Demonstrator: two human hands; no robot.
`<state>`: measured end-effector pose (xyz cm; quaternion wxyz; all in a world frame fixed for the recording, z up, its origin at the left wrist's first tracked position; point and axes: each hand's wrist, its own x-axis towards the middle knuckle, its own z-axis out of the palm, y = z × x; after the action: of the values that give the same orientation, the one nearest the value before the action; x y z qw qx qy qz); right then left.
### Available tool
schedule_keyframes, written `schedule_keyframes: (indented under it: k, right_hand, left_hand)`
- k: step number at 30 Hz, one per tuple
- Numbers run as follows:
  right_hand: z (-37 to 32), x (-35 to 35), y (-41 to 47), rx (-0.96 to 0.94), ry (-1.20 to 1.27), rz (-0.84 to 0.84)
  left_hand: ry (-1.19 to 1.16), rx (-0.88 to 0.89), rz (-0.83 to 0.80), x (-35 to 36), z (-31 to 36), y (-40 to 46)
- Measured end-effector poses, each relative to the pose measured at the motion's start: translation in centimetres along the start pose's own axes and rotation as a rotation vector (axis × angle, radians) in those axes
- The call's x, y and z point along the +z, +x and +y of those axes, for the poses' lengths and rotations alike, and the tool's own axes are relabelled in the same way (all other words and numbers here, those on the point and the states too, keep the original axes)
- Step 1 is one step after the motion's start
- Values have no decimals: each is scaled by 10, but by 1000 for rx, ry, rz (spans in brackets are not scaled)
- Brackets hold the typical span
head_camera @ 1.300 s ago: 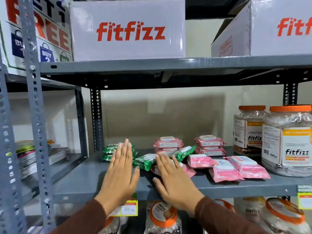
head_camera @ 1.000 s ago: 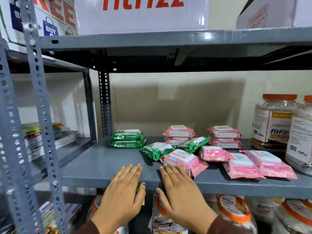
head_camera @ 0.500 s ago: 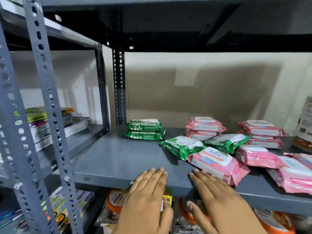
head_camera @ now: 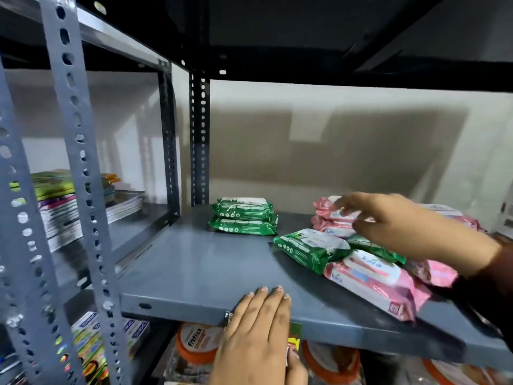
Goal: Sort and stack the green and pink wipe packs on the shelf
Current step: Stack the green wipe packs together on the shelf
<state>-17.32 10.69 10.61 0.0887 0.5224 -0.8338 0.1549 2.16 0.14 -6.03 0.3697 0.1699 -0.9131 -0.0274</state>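
Two green wipe packs (head_camera: 244,219) lie stacked at the back of the grey shelf (head_camera: 194,268). A loose green pack (head_camera: 309,248) rests tilted on a pink pack (head_camera: 373,282) near the front. A second green pack (head_camera: 372,247) lies partly under my right hand (head_camera: 399,225), which reaches over it, fingers spread, to the pink stack (head_camera: 331,220) at the back; its fingertips touch the top pink pack. My left hand (head_camera: 258,326) lies flat on the shelf's front edge, holding nothing. More pink packs (head_camera: 438,272) lie to the right, partly hidden by my arm.
A perforated grey upright (head_camera: 80,173) stands close at the left. Stacked books (head_camera: 66,204) fill the neighbouring shelf. Orange-lidded jars (head_camera: 194,345) sit on the shelf below. The upper shelf's dark underside (head_camera: 305,37) hangs low overhead.
My right hand has lifted off the shelf's front edge and reached back right over the packs to the pink stack. The view has moved closer and lower. My left hand stays on the edge.
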Motion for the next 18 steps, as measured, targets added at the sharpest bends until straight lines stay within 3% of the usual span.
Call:
schedule_keyframes:
  k: [3,6,13,18]
  right_hand:
    - [6,0,35,-7,168,-265]
    - [9,9,56,-56,125,-450]
    - [-20,34,64,-164,259,-589]
    - [-31,48,84,-328,-17,-501]
  left_hand:
    - [17,-8,-8,2,1,-1]
    - [12,-12,-11,1,2,-1]
    - [-67,17,32,-4,-6,-4]
    - [-72,20,31,-8,-7,-5]
